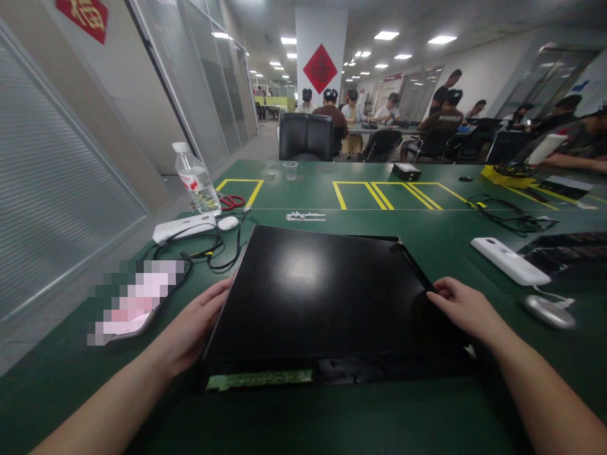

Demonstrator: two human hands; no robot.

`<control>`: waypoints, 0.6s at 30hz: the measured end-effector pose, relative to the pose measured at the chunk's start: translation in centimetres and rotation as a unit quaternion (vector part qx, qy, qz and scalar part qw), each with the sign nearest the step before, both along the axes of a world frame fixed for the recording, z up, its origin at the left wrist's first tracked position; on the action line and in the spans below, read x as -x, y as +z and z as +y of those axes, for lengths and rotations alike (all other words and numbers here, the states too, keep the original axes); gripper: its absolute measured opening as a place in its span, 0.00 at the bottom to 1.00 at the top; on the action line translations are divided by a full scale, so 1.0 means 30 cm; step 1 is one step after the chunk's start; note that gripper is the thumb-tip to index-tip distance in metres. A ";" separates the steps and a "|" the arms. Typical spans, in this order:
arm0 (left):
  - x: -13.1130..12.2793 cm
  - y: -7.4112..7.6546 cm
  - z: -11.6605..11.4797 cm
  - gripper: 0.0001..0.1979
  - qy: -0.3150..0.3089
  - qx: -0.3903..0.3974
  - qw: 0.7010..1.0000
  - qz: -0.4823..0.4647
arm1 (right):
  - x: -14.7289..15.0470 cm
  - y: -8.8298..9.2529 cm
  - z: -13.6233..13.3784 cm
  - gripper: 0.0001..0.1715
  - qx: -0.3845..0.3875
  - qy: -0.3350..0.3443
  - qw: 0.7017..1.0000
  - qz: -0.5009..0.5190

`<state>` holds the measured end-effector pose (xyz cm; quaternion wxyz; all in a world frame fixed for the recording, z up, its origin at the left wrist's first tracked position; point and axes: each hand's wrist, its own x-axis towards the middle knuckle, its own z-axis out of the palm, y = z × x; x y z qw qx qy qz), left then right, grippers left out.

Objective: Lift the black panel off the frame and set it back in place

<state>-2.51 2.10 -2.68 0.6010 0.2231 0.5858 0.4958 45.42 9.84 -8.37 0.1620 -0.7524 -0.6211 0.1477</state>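
A black flat panel point(327, 291) lies over a black frame point(417, 262) on the green table. The frame shows along the right side and the near edge, and the panel sits slightly askew to it. A green circuit strip point(260, 379) is visible at the near left edge. My left hand point(196, 325) holds the panel's left edge, its fingertips partly hidden behind it. At the right, my right hand point(467, 309) grips the edge of the frame between thumb and curled fingers.
Cables point(208, 246), a phone point(137, 303), a water bottle point(196, 180) and red scissors point(231, 202) lie left. Beyond the panel are small white parts point(306, 216) and a plastic cup point(290, 170). A white device point(509, 260) and a silver mouse point(550, 311) are right. People sit further back.
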 end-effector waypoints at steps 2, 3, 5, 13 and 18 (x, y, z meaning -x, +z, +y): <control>-0.004 0.002 -0.001 0.28 -0.006 0.000 1.000 0.001 | 0.000 -0.001 0.001 0.20 -0.003 0.001 1.000 0.001; -0.007 0.002 -0.002 0.28 -0.009 -0.002 1.000 0.002 | 0.000 -0.001 0.001 0.20 -0.004 0.000 1.000 0.002; -0.010 0.000 -0.004 0.26 -0.013 -0.005 1.000 0.010 | 0.000 -0.003 0.001 0.19 -0.007 0.001 1.000 0.006; 0.001 0.003 -0.011 0.22 -0.032 -0.026 0.999 0.032 | 0.000 0.005 -0.003 0.20 -0.003 0.003 1.000 0.014; 0.009 0.007 -0.025 0.23 -0.069 -0.062 0.995 0.043 | 0.006 0.009 -0.007 0.20 0.005 -0.003 1.000 0.011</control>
